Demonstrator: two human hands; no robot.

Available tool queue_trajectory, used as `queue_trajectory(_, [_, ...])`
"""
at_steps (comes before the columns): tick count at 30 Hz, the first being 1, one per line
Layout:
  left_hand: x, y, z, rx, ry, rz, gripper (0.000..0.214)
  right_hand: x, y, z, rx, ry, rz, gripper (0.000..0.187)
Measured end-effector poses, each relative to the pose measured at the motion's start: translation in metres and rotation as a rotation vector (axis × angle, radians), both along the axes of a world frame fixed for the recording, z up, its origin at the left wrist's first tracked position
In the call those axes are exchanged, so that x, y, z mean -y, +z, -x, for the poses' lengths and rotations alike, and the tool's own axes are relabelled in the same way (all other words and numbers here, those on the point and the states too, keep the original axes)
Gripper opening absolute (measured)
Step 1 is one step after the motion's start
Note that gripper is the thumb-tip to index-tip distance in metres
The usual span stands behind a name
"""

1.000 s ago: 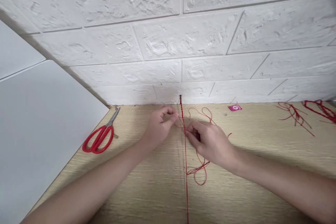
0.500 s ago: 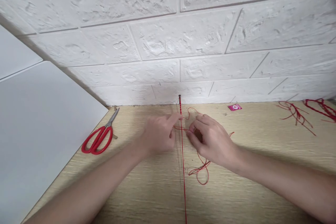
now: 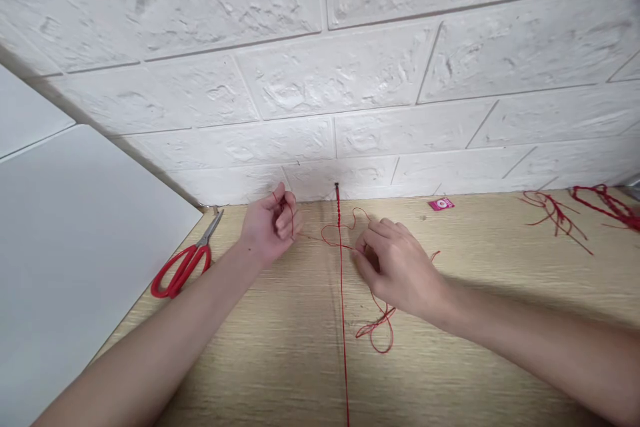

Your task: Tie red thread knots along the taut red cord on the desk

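A taut red cord (image 3: 343,320) runs from a dark peg (image 3: 337,185) at the wall's foot down toward me. Its top stretch is a knotted red braid (image 3: 339,208). My left hand (image 3: 274,223), palm turned up and fingers curled, has thin red thread wrapped over its fingers, left of the cord. My right hand (image 3: 397,260) pinches the thin red thread (image 3: 330,240) just right of the cord. Between the hands, that thread makes a loose loop across the cord below the braid. More slack thread (image 3: 383,337) lies in loops under my right hand.
Red-handled scissors (image 3: 183,267) lie at the left, beside a white panel (image 3: 100,233). Near the wall at the right are a small pink packet (image 3: 441,204), loose red strands (image 3: 557,213) and a red braided piece (image 3: 605,203). The white brick-patterned wall (image 3: 280,80) bounds the table's back.
My left hand has moved left, away from the cord, and turned palm up with thread around its fingers. The thread loop at the cord now shows. My right hand keeps its pinch nearly in place.
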State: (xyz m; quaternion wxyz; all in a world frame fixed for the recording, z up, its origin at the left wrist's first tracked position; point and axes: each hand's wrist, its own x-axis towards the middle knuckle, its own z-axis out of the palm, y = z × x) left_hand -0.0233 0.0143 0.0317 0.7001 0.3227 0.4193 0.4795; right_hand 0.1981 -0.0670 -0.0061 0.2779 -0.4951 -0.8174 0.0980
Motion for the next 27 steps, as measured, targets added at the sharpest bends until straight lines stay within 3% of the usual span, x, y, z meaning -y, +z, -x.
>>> queue_trajectory(3, [0.011, 0.007, 0.003, -0.396, -0.282, -0.289, 0.054, 0.0, 0.0, 0.0, -0.007, -0.015, 0.02, 0.013])
queue_trajectory(6, [0.022, 0.012, 0.0, -1.067, -0.438, -0.66, 0.054, 0.0, -0.001, -0.001, -0.001, -0.022, 0.016, 0.014])
queue_trajectory(8, [0.027, 0.013, -0.005, -1.47, -0.37, -0.863, 0.053, 0.0, -0.002, 0.0, 0.005, -0.018, 0.012, 0.015])
queue_trajectory(10, [0.028, 0.011, -0.008, -1.667, -0.219, -0.958, 0.051, 0.0, -0.002, 0.0, 0.007, -0.01, 0.008, 0.015])
queue_trajectory(13, [0.025, 0.004, -0.011, -1.474, -0.052, -0.919, 0.047, 0.0, -0.001, 0.0, -0.004, 0.014, -0.005, 0.016])
queue_trajectory(17, [0.019, -0.001, -0.018, -0.743, 0.102, -0.597, 0.037, 0.0, 0.0, 0.0, -0.022, 0.052, -0.013, 0.018])
queue_trajectory(21, [0.014, 0.006, -0.025, -0.152, 0.112, -0.298, 0.035, 0.0, -0.002, 0.0, -0.028, 0.062, 0.002, 0.018])
queue_trajectory(24, [0.007, 0.012, -0.021, 0.021, 0.141, -0.15, 0.033, 0.0, -0.003, 0.0, -0.03, 0.071, -0.003, 0.017])
queue_trajectory(27, [0.001, 0.012, -0.011, 0.01, 0.188, -0.079, 0.033, 0.0, -0.002, 0.0, -0.038, 0.076, -0.004, 0.018])
